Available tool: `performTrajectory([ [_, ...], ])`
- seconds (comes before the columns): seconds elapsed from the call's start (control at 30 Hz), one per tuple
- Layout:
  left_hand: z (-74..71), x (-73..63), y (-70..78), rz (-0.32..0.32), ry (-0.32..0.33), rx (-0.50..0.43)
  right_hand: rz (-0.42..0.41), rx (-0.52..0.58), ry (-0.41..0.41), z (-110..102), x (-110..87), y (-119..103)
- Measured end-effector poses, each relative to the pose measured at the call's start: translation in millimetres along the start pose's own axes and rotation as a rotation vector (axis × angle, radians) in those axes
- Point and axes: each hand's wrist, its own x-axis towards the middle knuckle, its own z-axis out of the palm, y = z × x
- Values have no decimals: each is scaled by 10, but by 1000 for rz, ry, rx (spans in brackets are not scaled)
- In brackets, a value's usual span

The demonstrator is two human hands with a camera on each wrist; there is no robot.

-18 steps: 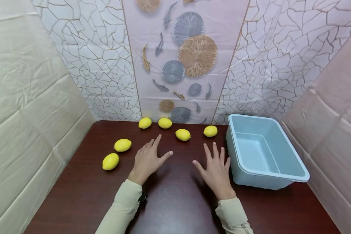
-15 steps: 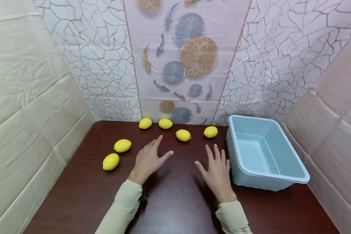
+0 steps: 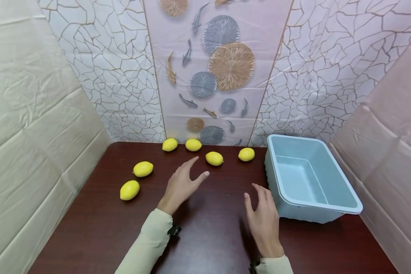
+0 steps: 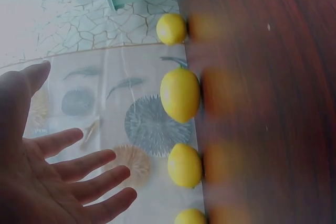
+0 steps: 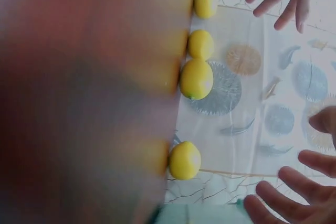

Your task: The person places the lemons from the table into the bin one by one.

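Several yellow lemons lie on the dark table. My left hand (image 3: 180, 186), fingers extended and thumb spread, hovers above the table with nothing in it. The nearest lemon (image 3: 214, 158) is just beyond its fingertips; two more, one a back lemon (image 3: 193, 144), rest along the far edge. At the left lie an upper lemon (image 3: 143, 169) and a lower lemon (image 3: 129, 190). My right hand (image 3: 264, 220) is held in the air left of the blue basin (image 3: 284, 201), fingers loosely bent and holding nothing. Ahead of it sits the rightmost lemon (image 3: 246, 154).
The basin stands at the right side of the table (image 3: 205, 243), its bare inside showing. A patterned cloth (image 3: 123, 76) hangs behind the far edge, and beige cloth walls (image 3: 27, 125) close in both sides.
My left hand has shifted slightly to the right. My right hand has drawn back toward me and a little right, its fingers less spread. The lemons and basin have stayed in place.
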Motion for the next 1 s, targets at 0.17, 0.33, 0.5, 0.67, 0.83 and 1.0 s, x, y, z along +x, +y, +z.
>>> performTrajectory([
  [0.17, 43, 2, 36, 3, 9, -60, 44, 158, 157, -42, -125, 78],
  [0.33, 80, 12, 52, 13, -5, -85, 204, 319, 265, -91, -214, 148],
  [0.5, 101, 31, 62, 9, 5, -85, 486, 635, 263, -174, -214, 178],
  [0.67, 169, 48, 110, 24, 21, -91, 631, 875, 336, -240, -187, 232],
  [0.83, 260, 67, 200, 44, 20, -101, 675, 927, 418, -270, -158, 265],
  [1.0, 336, 78, 264, 50, 5, -107, 723, 949, 475, -325, -98, 302],
])
